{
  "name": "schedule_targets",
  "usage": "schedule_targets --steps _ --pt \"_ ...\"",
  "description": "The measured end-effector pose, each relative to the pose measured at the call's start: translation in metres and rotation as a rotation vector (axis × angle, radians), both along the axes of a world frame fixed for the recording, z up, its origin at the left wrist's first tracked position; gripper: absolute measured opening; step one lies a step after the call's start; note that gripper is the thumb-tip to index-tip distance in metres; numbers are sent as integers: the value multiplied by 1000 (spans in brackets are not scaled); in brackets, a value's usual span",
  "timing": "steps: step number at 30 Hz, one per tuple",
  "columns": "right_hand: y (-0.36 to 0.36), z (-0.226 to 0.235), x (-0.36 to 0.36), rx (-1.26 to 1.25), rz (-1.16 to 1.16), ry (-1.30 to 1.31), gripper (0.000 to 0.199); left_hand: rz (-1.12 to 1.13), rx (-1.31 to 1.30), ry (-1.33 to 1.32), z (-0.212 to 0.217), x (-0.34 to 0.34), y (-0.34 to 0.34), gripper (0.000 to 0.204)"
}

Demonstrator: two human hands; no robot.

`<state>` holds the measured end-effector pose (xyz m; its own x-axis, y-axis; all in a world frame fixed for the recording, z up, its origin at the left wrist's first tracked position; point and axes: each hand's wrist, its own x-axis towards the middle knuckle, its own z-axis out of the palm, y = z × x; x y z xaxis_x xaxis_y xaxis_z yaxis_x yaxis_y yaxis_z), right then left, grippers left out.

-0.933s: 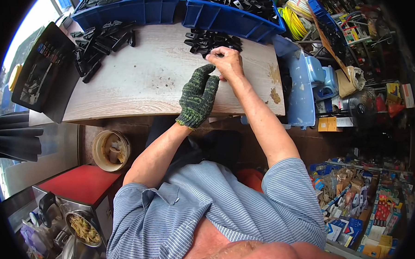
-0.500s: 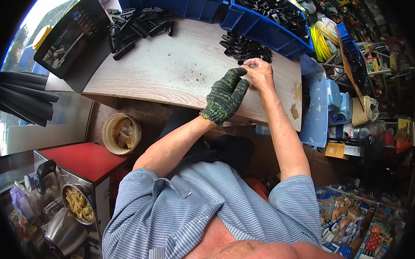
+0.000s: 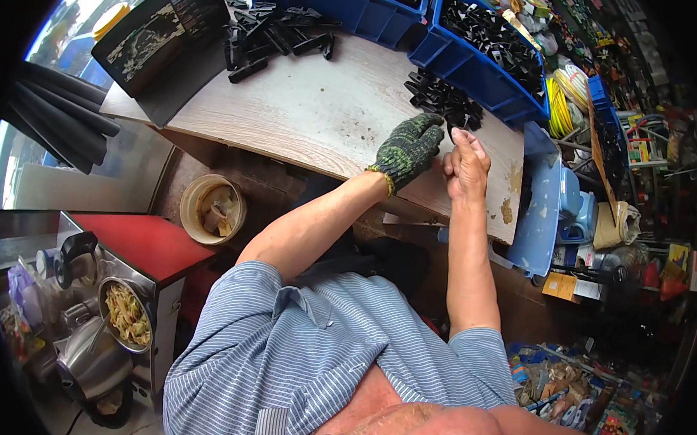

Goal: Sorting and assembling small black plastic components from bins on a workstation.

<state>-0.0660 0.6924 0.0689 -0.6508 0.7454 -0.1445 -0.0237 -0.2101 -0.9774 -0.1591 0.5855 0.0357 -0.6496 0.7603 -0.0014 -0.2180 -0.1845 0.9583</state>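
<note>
My left hand [image 3: 410, 146], in a dark green speckled knit glove, lies over the table's near edge with its fingers together, pointing at the small pile of black plastic parts [image 3: 441, 97]. What its fingertips hold, if anything, is hidden. Just right of it is my bare right hand [image 3: 468, 167], fingers curled in and thumb side up. A tiny dark piece shows near its fingertips, too small to name. A larger heap of longer black plastic pieces [image 3: 274, 36] lies at the table's far left.
Blue bins [image 3: 473, 53] of black parts line the back of the wood-grain table [image 3: 305, 110]. A dark laptop-like screen [image 3: 151, 51] stands left. Below are a bucket [image 3: 213, 209] and a red-topped cabinet [image 3: 140, 246]. A pale blue plastic container [image 3: 536, 209] adjoins the right edge.
My hands, which met at the fingertips, are now slightly apart. The right hand has turned and its fingers have curled more. The whole view has shifted, with the table moving right in it.
</note>
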Motion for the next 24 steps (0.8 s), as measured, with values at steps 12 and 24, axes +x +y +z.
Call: schedule_targets --steps 12,24 --pt "-38 -10 -8 24 -217 114 19 186 -30 514 8 3 4 30" --pt "-26 -17 -9 83 -29 41 24 35 -52 -211 19 -15 -7 20"
